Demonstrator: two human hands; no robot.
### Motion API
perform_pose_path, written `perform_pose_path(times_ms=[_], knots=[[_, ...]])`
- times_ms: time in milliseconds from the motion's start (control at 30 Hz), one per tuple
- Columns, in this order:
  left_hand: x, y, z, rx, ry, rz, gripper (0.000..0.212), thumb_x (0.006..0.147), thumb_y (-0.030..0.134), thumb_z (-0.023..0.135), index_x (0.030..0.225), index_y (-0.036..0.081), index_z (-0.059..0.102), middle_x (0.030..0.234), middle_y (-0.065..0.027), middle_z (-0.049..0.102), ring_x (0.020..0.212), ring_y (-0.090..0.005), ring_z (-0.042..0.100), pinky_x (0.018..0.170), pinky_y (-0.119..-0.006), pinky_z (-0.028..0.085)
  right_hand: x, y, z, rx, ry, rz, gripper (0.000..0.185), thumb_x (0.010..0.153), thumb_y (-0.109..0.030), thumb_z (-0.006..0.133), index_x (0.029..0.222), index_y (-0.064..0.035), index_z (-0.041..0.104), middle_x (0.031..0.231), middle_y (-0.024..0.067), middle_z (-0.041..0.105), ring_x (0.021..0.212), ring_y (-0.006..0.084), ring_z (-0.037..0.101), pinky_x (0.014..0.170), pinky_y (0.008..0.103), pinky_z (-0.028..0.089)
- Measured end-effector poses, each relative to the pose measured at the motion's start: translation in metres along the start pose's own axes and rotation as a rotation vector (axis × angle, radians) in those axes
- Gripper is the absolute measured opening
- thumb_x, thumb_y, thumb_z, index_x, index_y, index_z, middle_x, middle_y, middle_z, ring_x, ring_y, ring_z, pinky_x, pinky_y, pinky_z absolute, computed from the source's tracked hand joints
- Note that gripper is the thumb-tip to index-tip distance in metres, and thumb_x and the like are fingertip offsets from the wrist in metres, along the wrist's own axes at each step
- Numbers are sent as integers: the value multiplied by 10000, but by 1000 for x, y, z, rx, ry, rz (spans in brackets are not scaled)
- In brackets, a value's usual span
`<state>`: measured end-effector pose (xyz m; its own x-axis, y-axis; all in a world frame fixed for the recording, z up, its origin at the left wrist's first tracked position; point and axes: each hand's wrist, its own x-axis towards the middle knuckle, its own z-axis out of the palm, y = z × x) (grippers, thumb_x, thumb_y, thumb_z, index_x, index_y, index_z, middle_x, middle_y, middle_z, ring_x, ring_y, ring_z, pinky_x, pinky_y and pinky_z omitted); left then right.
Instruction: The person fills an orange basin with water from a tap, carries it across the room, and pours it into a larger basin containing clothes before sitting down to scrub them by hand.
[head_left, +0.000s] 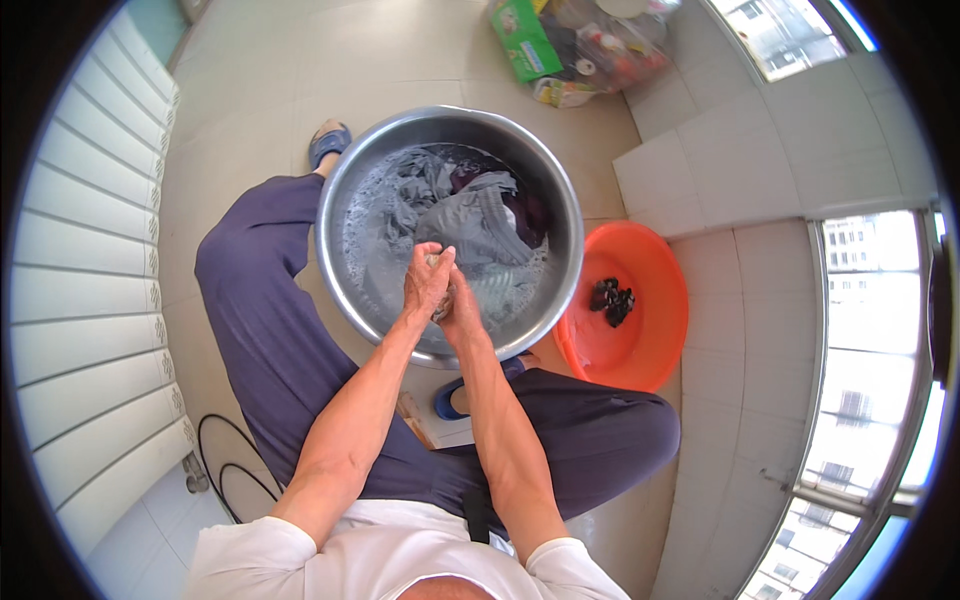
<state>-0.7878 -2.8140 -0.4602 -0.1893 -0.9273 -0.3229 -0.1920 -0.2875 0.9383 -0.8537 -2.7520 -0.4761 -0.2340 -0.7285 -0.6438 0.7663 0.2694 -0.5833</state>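
Observation:
Both of my hands are over the near part of a large metal basin (330, 247) on the floor, pressed close together. Between my left hand (426, 283) and my right hand (462, 306) is a small bunched cloth (442, 306), brownish and patterned, mostly hidden by my fingers. Just beyond them, a grey garment with a ribbed elastic waistband (472, 225) lies partly under cloudy, sudsy water (367, 255). Dark purple cloth (531, 217) shows at its right, and more crumpled grey fabric (421, 176) floats behind.
An orange plastic basin (652, 300) with a small dark bunched cloth (613, 301) stands right of the metal one. Beyond are a green package (526, 41) and a filled clear plastic bag (622, 49). A black hose (225, 465) curls at left. Tiled wall (712, 300) bounds the right.

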Motion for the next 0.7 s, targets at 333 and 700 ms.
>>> perform_pose_path(times_ms=[333,700], knots=[[11,19,-12,-205,-174,3,406,1072,377,539,1164,25,718,994,-99,766,906,-167,710,815,-321,549,-24,-140,-76,1029,-496,-516,541,948,-500,580,1332,-122,623,1274,134,672,1053,337,668,792,420,612],[-6,-62,-5,-22,-230,-314,300,1020,249,539,1121,28,714,942,-87,749,794,-154,695,693,-283,549,51,-10,-110,-78,520,24,461,1033,-417,517,1201,3,607,1164,192,612,982,355,631,767,466,565]])
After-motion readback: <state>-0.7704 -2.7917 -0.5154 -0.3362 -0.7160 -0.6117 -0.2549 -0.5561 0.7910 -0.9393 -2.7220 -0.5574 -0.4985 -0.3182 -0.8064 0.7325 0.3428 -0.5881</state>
